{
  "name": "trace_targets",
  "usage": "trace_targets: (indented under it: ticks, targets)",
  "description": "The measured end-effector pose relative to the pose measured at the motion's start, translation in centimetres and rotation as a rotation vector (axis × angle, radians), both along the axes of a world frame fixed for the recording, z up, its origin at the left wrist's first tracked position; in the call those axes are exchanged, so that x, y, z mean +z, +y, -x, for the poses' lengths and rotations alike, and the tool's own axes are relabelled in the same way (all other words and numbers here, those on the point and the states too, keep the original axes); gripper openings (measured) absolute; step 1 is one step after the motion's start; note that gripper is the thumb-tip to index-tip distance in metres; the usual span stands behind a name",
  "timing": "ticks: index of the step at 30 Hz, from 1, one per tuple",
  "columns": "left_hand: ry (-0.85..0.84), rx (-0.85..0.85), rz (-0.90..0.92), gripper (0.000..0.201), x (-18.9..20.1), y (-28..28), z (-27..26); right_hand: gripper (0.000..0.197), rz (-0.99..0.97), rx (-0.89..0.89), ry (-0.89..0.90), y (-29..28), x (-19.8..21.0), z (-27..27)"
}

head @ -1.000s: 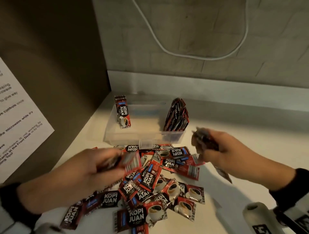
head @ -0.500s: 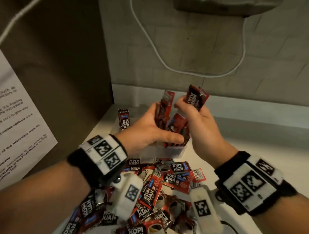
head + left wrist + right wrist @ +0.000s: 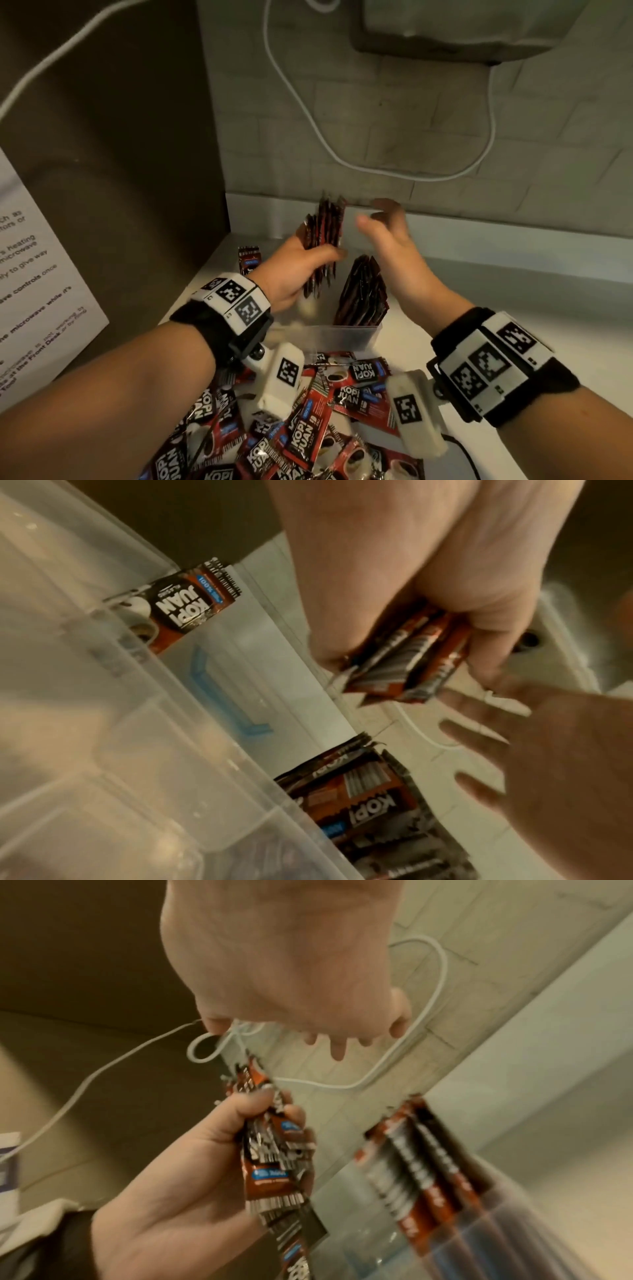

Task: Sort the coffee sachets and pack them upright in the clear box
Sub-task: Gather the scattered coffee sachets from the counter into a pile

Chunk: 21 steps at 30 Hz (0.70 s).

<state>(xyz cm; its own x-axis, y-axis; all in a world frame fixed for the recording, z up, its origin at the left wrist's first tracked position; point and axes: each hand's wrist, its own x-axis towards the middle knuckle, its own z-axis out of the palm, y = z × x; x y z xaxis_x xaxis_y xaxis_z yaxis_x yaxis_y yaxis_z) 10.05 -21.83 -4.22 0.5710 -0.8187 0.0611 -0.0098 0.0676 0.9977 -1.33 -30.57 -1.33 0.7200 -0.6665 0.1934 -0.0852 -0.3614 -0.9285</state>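
My left hand (image 3: 317,262) grips a small bundle of red and black Kopi Juan sachets (image 3: 325,229) upright above the clear box (image 3: 342,337). In the left wrist view the same bundle (image 3: 404,656) sits between thumb and fingers. My right hand (image 3: 382,222) hovers just right of the bundle, fingers spread and empty, blurred by motion. Inside the box, a stack of sachets (image 3: 363,298) stands upright at the right end and a single sachet (image 3: 250,260) leans at the left end. Many loose sachets (image 3: 308,428) lie in a pile on the counter before the box.
A brown side wall with a paper notice (image 3: 37,291) closes the left. A tiled back wall carries a white cable (image 3: 376,168) and a grey appliance (image 3: 462,31) above. White counter (image 3: 496,301) lies right of the box.
Both hands came up from the pile to above the box. The right hand held sachets half a second ago; now it is open and the left hand holds the bundle alone.
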Motion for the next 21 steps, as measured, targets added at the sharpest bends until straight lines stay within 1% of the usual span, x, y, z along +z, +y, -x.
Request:
trace_targets:
  ticks: [1, 2, 4, 5, 7, 9, 11, 12, 13, 14, 16, 17, 18, 21]
  targets:
    - [0.003, 0.066, -0.024, 0.024, -0.3, -0.5, -0.5, 0.063, -0.063, -0.06, -0.024, -0.6, -0.2, 0.2]
    - [0.006, 0.117, -0.06, 0.035, -0.9, -1.0, -1.1, 0.06, -0.155, -0.104, -0.044, -1.2, -0.7, 0.4]
    - [0.019, 0.149, -0.161, 0.063, -2.4, -2.1, -1.9, 0.057, -0.349, -0.149, -0.013, -2.1, -2.4, 0.7]
    - [0.007, 0.143, -0.208, 0.067, -3.0, -2.5, -1.9, 0.061, -0.418, -0.15, 0.022, -2.2, -3.3, 0.8]
    - [-0.065, 0.141, -0.289, 0.062, -4.6, -3.6, -1.9, 0.068, -0.539, -0.121, 0.051, -2.5, -5.0, 0.8]
    - [-0.116, 0.153, -0.33, 0.058, -5.6, -4.3, -1.4, 0.066, -0.657, -0.068, 0.027, -2.4, -6.1, 0.6]
    - [-0.093, 0.153, -0.328, 0.056, -6.1, -4.9, -0.8, 0.063, -0.762, -0.016, -0.025, -2.3, -6.6, 0.2]
    - [-0.063, 0.148, -0.334, 0.058, -6.6, -5.2, -0.7, 0.063, -0.779, -0.007, -0.035, -2.2, -6.8, 0.0]
    - [-0.012, 0.129, -0.333, 0.064, -6.9, -5.6, -0.6, 0.062, -0.784, -0.003, -0.039, -2.1, -6.8, -0.1]
    - [0.049, 0.109, -0.327, 0.074, -7.3, -6.0, -0.7, 0.061, -0.777, -0.014, -0.038, -2.0, -6.7, -0.1]
    - [0.132, 0.078, -0.296, 0.097, -6.7, -5.7, -0.2, 0.057, -0.753, -0.016, -0.029, -2.1, -6.7, 0.0]
    - [0.158, 0.07, -0.291, 0.105, -5.8, -5.2, 0.2, 0.053, -0.739, -0.013, -0.023, -2.0, -6.6, 0.0]
    - [0.179, 0.057, -0.284, 0.108, -5.3, -4.9, 0.4, 0.05, -0.734, -0.01, -0.021, -1.9, -6.5, 0.1]
    - [0.246, 0.046, -0.249, 0.108, -4.8, -4.7, 0.8, 0.046, -0.736, -0.005, -0.026, -1.9, -6.6, 0.1]
